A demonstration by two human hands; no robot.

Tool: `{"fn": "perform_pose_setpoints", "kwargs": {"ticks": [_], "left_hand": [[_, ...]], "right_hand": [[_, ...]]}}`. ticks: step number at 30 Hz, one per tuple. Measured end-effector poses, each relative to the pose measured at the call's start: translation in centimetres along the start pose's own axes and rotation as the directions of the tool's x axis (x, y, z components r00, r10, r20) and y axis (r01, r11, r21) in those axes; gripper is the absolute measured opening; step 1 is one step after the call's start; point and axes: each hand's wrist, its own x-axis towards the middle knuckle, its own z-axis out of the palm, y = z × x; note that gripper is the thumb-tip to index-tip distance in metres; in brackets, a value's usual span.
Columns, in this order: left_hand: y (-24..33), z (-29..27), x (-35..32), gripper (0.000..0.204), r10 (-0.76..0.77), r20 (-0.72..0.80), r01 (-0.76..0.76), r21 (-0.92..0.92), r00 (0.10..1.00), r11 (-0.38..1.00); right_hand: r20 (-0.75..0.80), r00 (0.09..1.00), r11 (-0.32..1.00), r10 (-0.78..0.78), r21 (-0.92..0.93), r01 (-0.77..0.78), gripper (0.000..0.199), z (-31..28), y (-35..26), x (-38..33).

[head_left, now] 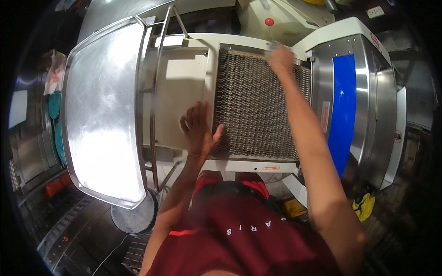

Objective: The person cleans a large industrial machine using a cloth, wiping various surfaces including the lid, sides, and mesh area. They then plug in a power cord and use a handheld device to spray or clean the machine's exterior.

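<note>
A metal mesh conveyor belt (251, 108) runs through the cream-framed machine before me. My left hand (200, 131) is open with spread fingers, at the boundary between the flat cream plate (177, 122) and the belt; its thumb reaches over the mesh. Stretched to the belt's far right corner, my right hand (282, 60) looks closed, though motion smears it. A pale, blurred thing (274, 45) shows at its fingers, too indistinct to name. Just beyond stands a thin lever with a red ball knob (269, 21); I cannot tell whether the hand touches it.
At left, a large shiny metal tray (103, 112) rests beside a tubular metal frame (154, 87). A steel housing with a blue panel (344, 110) bounds the belt's right end. A round floor fan (134, 214) stands below the tray, and a yellow cloth (364, 206) hangs lower right.
</note>
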Motion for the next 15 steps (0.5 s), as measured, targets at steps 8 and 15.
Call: {"fn": "perform_pose_setpoints", "kwargs": {"ticks": [8, 15], "left_hand": [[-1.0, 0.3, -0.6, 0.083, -0.006, -0.052, 0.006, 0.002, 0.999, 1.0], [-0.8, 0.9, 0.0, 0.079, 0.044, -0.087, -0.045, -0.004, 0.995, 0.999]], "right_hand": [[0.279, 0.958, -0.008, 0.061, 0.96, -0.279, 0.04, -8.1, -7.4, -5.8], [0.267, 0.956, -0.341, -0.125, 0.893, -0.294, 0.05, -10.2, -0.3, -17.0]]}}
